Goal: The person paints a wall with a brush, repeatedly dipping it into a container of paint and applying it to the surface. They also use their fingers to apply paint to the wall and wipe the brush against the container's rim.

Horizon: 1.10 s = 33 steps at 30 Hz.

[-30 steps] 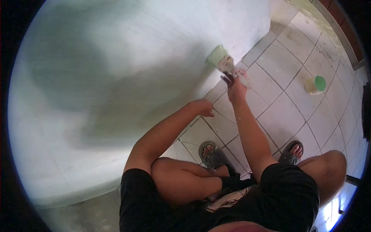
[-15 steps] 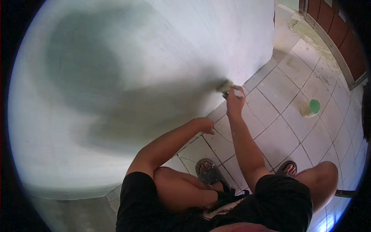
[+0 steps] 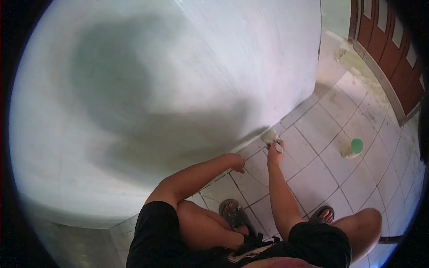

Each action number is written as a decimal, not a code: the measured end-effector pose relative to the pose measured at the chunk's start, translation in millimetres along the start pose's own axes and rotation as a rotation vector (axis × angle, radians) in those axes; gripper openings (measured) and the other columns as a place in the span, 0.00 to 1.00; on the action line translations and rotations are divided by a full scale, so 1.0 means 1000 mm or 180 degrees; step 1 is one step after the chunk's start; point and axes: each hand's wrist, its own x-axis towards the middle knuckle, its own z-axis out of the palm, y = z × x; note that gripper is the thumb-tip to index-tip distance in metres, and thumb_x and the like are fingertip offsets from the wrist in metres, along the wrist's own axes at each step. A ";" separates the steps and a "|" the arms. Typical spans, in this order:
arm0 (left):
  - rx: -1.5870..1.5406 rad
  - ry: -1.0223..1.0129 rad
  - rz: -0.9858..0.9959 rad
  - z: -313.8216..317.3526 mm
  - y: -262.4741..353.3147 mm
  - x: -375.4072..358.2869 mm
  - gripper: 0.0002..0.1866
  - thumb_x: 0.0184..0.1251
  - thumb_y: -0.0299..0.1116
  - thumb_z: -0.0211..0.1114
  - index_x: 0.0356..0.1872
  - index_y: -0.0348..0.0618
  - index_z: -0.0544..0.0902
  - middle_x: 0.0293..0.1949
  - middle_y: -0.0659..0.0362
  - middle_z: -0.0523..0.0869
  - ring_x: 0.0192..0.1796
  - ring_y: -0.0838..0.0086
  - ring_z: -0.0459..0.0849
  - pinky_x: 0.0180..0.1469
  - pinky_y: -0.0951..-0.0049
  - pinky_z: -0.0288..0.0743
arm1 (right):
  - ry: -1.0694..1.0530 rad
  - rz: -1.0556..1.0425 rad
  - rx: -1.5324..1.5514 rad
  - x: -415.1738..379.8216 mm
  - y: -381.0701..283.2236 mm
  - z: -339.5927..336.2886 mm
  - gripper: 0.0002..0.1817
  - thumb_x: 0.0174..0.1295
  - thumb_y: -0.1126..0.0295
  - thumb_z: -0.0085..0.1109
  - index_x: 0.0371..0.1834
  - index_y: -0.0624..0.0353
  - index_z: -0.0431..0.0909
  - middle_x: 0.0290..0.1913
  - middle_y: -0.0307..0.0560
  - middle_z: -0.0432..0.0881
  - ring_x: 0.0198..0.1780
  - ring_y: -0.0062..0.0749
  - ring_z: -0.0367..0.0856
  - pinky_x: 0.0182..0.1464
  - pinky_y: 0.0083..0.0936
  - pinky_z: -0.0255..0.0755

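Note:
My right hand [image 3: 275, 153] is closed around the handle of a paintbrush [image 3: 270, 136]. The brush's pale, wide bristles are near the bottom edge of the whitish wall [image 3: 201, 85], where it meets the floor. My left hand [image 3: 236, 163] hangs at the end of a bent arm, its fingers curled in, in front of the wall's foot. A small tub [image 3: 356, 146] with pale green showing at its mouth stands on the tiles to the right of my right hand.
White floor tiles [image 3: 308, 178] with dark joints stretch beneath me. My sandalled feet [image 3: 233, 212] are on them. A reddish-brown panelled door [image 3: 389, 49] stands at the upper right, with pale smears on the floor before it. Shadows fall across the wall.
The brush in my right hand has come down and away from the wall face, toward the floor edge. The view has shifted, so wall, tub and feet appear lower.

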 end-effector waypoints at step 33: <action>0.0473 0.0168 0.0258 -0.006 0.006 0.043 0.23 0.52 0.50 0.66 0.40 0.40 0.85 0.41 0.51 0.85 0.46 0.57 0.82 0.49 0.60 0.75 | -0.0204 -0.0351 0.0135 -0.008 -0.197 0.126 0.07 0.59 0.73 0.57 0.38 0.64 0.72 0.40 0.49 0.78 0.38 0.33 0.80 0.37 0.30 0.82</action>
